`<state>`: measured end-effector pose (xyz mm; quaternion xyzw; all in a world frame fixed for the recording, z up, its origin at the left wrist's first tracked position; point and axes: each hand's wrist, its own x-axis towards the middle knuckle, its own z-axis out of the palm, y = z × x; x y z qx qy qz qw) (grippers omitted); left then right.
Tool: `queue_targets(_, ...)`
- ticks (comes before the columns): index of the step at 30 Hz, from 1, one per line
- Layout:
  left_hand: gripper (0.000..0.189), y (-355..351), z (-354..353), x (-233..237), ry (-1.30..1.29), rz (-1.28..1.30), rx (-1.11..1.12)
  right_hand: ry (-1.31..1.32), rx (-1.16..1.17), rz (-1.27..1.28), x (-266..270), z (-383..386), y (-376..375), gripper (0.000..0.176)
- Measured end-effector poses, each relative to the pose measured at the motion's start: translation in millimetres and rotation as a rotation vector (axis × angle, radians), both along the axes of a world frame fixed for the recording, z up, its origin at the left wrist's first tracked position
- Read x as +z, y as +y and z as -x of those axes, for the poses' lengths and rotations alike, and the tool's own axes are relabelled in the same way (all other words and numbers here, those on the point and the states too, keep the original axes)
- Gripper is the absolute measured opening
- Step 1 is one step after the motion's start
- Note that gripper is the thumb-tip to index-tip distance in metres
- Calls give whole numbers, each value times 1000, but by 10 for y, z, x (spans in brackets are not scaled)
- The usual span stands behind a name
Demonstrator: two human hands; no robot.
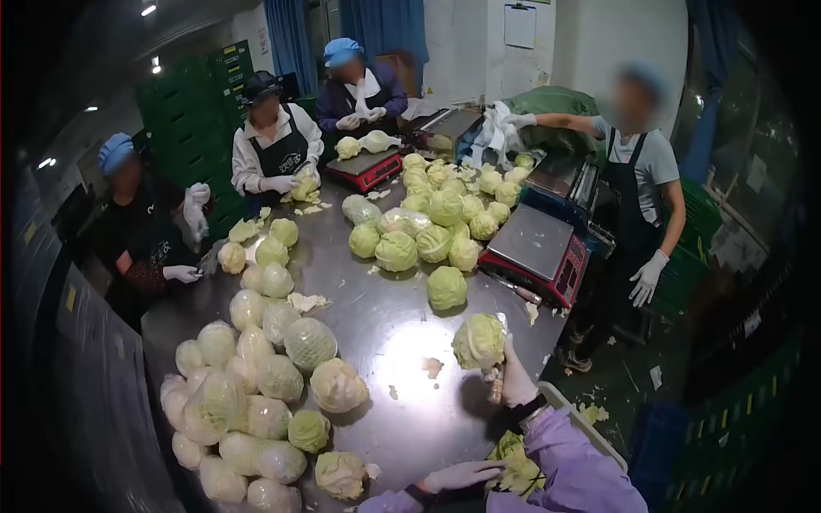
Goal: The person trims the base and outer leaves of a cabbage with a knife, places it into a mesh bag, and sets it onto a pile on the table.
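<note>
My right hand [517, 380], in a white glove, is closed round what looks like a knife with a brown handle [494, 387]. A green cabbage [478, 342] rests against that hand's fingers and the pale blade, seemingly raised over its shadow on the steel table [402, 376]. Low in the view, my gloved left hand [462, 476] lies flat with fingers stretched out. Its fingertips are by loose green cabbage leaves [516, 466], partly covered by my purple right sleeve. Another trimmed cabbage [446, 288] sits just beyond the cabbage at my right hand.
Wrapped cabbages [244, 385] crowd the table's left side; more cabbages [436, 214] are piled at the far middle. A red scale [534, 248] stands on the right edge, another scale [368, 167] farther back. Several co-workers [278, 141] stand round the table. A pale bin [590, 427] is beside my right arm.
</note>
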<state>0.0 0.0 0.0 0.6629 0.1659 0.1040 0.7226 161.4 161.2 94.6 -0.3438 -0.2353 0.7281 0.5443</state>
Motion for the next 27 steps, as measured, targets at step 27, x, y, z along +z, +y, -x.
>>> queue_targets(27,64,-200,1250,329,-411,685,1464,-765,702,-461,110,2017,1605,43)
